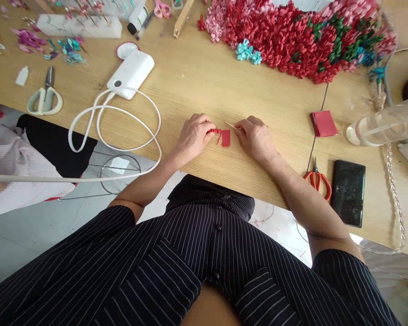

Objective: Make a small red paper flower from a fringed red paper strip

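Fingers [209, 128] of left hand [193, 135] clenched, pinching fringed red paper strip [225, 138]; right hand [255, 138] grasping thin pale wooden stick [230, 125] just beside it. Strip low over light wood-grain table [190, 86], between hands; folded red paper square [324, 123], orange-handled scissors [317, 179] off right.

A pale wood-grain desk [204, 86] runs across the view beyond the hands [194, 134], its near edge just below them. Left of the hands, past that edge, a pink striped cloth [23, 174] and a black cloth [56, 140] hang down, with a round wire stand [119, 174] beside them above a grey floor [23, 249]. Below the hands lies a white sheet [279, 226] with red marks. The light is soft and even.
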Motion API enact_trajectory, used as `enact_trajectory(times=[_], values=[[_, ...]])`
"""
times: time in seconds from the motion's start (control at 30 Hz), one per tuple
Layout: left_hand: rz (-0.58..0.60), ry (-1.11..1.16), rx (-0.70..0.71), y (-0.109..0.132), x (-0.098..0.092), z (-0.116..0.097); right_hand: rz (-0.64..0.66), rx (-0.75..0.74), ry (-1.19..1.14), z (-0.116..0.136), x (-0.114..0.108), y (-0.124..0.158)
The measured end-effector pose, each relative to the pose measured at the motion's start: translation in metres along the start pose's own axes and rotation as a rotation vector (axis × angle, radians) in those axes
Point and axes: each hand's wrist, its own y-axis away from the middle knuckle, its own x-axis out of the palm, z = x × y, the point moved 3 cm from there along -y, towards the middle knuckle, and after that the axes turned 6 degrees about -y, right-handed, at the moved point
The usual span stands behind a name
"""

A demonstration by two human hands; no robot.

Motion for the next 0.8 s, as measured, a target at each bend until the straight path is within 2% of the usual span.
enact_trajectory(times=[0.13, 0.37, 0.8], values=[[0.020, 0.016, -0.015, 0.000, -0.003, -0.004, -0.088, -0.052, -0.020, 0.005, 0.001, -0.003], [0.042, 0.051, 0.000, -0.003, 0.001, -0.006, 0.032, -0.057, -0.047, 0.020, 0.015, -0.009], [0.000, 0.104, 0.031, -0.003, 0.005, -0.004, -0.016, -0.077, -0.053, 0.020, 0.020, -0.005]])
